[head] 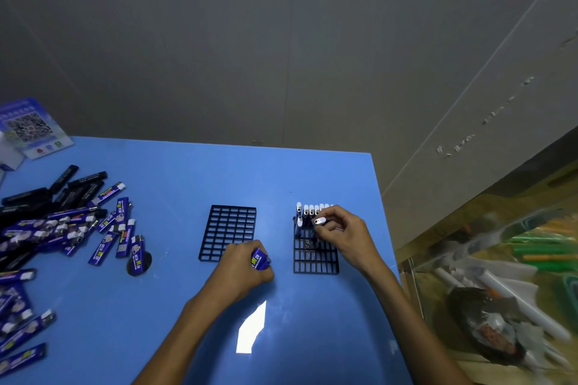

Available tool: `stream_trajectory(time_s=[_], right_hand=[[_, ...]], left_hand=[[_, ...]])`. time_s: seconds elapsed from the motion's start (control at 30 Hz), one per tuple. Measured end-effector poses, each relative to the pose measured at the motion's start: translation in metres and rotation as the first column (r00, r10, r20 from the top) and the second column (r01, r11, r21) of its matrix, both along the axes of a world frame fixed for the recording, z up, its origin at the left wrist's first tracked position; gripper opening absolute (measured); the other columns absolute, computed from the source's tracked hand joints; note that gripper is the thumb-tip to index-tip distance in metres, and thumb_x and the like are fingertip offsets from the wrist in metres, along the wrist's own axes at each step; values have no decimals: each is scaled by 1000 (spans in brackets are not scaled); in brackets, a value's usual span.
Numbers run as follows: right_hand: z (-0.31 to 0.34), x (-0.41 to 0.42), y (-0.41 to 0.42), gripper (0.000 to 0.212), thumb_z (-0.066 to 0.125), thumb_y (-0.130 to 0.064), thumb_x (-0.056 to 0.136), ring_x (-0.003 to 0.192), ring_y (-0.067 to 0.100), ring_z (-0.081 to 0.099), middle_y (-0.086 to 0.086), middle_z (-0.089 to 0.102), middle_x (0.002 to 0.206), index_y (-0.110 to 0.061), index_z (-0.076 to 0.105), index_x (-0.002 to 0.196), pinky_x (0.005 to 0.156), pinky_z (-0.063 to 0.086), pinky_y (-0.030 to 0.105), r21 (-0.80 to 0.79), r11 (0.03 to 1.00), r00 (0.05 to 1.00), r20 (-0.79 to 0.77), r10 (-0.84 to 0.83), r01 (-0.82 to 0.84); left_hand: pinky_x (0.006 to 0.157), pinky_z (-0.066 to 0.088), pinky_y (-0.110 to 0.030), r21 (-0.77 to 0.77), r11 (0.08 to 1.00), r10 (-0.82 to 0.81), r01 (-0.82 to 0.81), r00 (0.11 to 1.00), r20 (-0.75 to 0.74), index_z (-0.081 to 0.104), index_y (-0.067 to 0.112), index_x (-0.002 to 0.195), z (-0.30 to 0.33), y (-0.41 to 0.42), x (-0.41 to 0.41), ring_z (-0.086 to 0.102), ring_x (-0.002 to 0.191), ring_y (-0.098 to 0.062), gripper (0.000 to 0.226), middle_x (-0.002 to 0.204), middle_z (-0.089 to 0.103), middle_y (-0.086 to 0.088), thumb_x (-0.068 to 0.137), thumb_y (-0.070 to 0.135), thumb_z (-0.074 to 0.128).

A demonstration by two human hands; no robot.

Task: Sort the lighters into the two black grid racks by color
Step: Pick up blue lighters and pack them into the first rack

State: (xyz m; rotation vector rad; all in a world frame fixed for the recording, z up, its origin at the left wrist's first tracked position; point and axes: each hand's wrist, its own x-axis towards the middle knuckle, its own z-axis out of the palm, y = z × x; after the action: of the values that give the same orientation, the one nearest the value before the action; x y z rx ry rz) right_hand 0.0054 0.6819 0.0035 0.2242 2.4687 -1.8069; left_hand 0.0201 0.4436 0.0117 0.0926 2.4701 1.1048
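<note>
Head view: both hands grip blue lighters, right hand [341, 236] over the part-filled rack [316, 255], left hand [240, 269].

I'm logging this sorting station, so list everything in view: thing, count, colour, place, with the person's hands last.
Table: one, blue, fills the lower frame.
Left rack: one, black grid, table centre, no lighters in the cells that show.
Right rack: one, black grid, right of centre.
Racked lighters: several, blue with white tops, upright in the right rack's far rows.
Loose blue lighters: many, piled at the table's left.
Loose black lighters: several, far left of pile.
QR card: one, blue, far-left corner.
Left hand: grips blue lighters near the left rack.
Right hand: pinches a lighter over the right rack.
</note>
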Motion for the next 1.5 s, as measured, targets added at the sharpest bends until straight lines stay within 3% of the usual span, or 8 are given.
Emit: stream_trajectory(time_s=[0.1,0.27,0.4,0.6,0.7,0.97,1.3,1.5], right_hand=[[-3,-3,-2,16,76,-8,79,60,12,46,11,56,64,-16,68,89,63,43,27,-9,1000,1000,7,-24,24],[-8,-3,-7,16,73,-7,83,52,4,44,-6,53,61,-18,72,95,58,41,13,108,994,997,-82,-8,17],[-17,-2,-9,30,70,-4,84,63,8,57,-4,64,94,-19,71,110,70,46,11,234,972,985,-164,51,-11],[-14,-1,-11,38,70,-2,81,70,17,61,-4,70,93,-32,58,100,74,53,21,147,988,991,-134,-20,40],[-18,1,-11,38,70,-6,81,79,15,62,0,68,91,-39,56,96,77,53,25,221,975,992,-129,11,18],[-27,-1,-14,27,69,-3,81,78,13,61,-4,59,89,-18,64,104,76,50,20,356,934,971,-217,101,-17],[-27,-4,-14,33,76,-1,78,76,13,64,1,67,80,-28,65,93,76,50,13,205,977,988,-151,-26,57],[-27,-5,-15,24,76,-7,80,78,8,62,-5,65,84,-18,70,101,77,50,17,296,955,982,-179,51,5]], left_hand=[[52,46,-13,2,1000,-1,1,1000,1,58,23,79,0,-1,-1,62,76,-12,24,80,62,3,72,18,81],[51,44,-11,-2,1000,-9,9,1000,5,56,26,78,-2,-1,-3,61,74,-11,26,79,61,5,72,19,81],[53,44,-10,-10,1000,-18,18,1000,5,56,27,78,-5,-2,-5,60,73,-10,27,79,61,5,72,20,81],[53,44,-12,-6,1000,-20,20,1000,-10,53,30,73,-6,-1,-6,59,70,-10,30,76,60,6,72,18,81],[54,45,-12,-7,1000,-19,19,1000,-12,54,30,73,-7,-2,-6,59,71,-10,30,76,61,6,72,18,81],[56,46,-14,-2,1000,-14,14,1000,-9,54,30,72,-10,-3,-5,61,73,-11,29,79,63,3,71,19,81],[56,46,-11,0,1000,-18,18,1000,-19,53,30,73,-9,-3,-2,61,73,-9,30,78,62,6,73,19,81],[57,47,-12,5,1000,-14,14,1000,-17,54,30,74,-9,-3,-2,62,75,-11,29,79,62,5,73,20,81]])
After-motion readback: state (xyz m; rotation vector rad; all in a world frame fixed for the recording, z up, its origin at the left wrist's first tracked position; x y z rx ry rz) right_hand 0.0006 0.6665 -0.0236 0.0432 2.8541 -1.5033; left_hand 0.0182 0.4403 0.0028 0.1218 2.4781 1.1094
